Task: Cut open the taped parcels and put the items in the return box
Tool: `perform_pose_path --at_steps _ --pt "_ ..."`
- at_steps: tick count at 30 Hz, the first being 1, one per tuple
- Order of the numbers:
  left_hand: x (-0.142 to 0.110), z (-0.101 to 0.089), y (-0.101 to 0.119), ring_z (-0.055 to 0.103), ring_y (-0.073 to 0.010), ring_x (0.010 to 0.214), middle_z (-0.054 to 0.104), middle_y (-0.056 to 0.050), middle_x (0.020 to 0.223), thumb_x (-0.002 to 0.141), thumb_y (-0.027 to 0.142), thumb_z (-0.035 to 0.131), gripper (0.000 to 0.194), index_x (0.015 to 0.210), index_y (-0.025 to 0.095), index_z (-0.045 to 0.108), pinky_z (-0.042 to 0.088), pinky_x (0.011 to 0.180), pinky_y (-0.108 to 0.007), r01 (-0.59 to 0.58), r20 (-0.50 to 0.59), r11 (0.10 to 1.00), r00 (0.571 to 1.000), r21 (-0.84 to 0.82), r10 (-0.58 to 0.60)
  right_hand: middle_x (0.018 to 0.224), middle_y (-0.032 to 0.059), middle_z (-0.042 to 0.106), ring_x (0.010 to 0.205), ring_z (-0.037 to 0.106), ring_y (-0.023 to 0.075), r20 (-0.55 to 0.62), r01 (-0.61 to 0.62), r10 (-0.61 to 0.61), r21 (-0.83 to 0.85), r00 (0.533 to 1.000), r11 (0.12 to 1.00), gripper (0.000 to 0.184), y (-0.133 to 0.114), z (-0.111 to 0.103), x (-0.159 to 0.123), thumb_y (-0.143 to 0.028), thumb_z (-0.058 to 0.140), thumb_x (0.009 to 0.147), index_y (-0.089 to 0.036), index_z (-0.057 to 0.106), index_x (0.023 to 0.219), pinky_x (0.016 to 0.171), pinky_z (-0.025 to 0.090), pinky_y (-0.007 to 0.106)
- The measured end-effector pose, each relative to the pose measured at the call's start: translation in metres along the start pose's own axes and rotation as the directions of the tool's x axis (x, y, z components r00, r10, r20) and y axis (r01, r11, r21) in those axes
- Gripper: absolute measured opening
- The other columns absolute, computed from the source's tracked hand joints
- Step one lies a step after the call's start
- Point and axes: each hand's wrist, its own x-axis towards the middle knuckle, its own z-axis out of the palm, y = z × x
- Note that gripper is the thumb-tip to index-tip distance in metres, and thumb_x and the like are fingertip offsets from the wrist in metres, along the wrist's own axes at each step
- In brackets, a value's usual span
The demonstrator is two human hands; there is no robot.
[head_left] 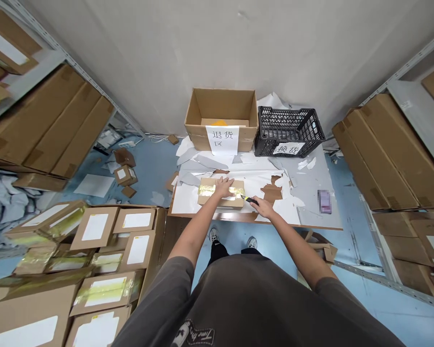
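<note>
A small cardboard box [205,198], wrapped with shiny yellowish tape, lies flat near the front edge of the table. My left hand [224,188] rests on top of it with the fingers spread, pressing on the taped side. In my right hand [264,207] is a box cutter [250,199] with a black and yellow-green handle. Its tip points left and meets the right end of the box, at the tape; whether the blade is in the tape is too small to tell.
Behind the work stand an open carton [198,136] with a paper sign and a black plastic crate [264,147]. Torn paper and cardboard scraps [273,191] litter the table, and a purple packet [324,201] lies right. Parcels [135,248] fill a big carton at left; shelves flank both sides.
</note>
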Motion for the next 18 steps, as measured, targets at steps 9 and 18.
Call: perform_pose_path --at_steps 9,18 --pt "-0.010 0.009 0.002 0.036 -0.0372 0.159 0.050 -0.012 0.168 0.080 0.058 0.089 0.096 0.164 0.035 0.048 0.025 0.131 -0.055 0.021 -0.138 1.000 0.990 -0.022 -0.024 0.127 0.0132 0.074 0.116 0.068 0.0319 -0.014 0.042 -0.046 -0.217 0.999 0.975 0.041 -0.004 0.003 -0.005 -0.048 0.050 0.110 -0.027 0.063 0.144 0.087 0.050 0.035" --pt "-0.038 0.040 0.001 0.024 -0.0337 0.167 0.039 -0.011 0.176 0.106 0.048 0.057 0.062 0.165 0.029 0.048 0.015 0.135 -0.060 -0.017 -0.296 0.997 0.954 0.074 0.038 0.133 0.0100 0.074 0.117 0.068 0.0317 -0.041 0.121 -0.127 -0.127 0.991 0.985 0.039 0.015 -0.012 0.012 -0.049 0.056 0.108 -0.029 0.066 0.140 0.089 0.050 0.036"
